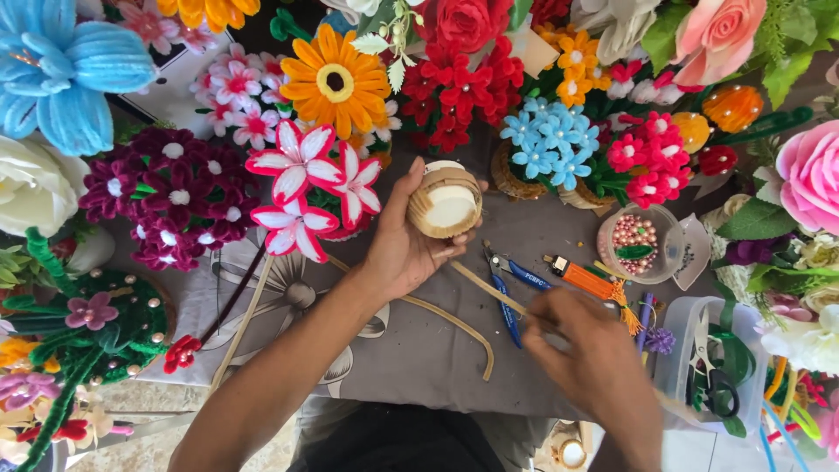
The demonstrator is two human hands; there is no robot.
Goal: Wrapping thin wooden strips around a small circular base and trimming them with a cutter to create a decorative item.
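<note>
The little basket [445,202] is pale tan with a cream-white middle, and the strip [463,325] trailing off it is the same tan. The cloth [411,350] under it is grey with a pale flower print. The pliers [507,293] have blue handles, the lighter [584,280] is orange. Nearby, a daisy [336,80] is orange with a yellow centre, and small flowers [551,140] are sky blue.
</note>
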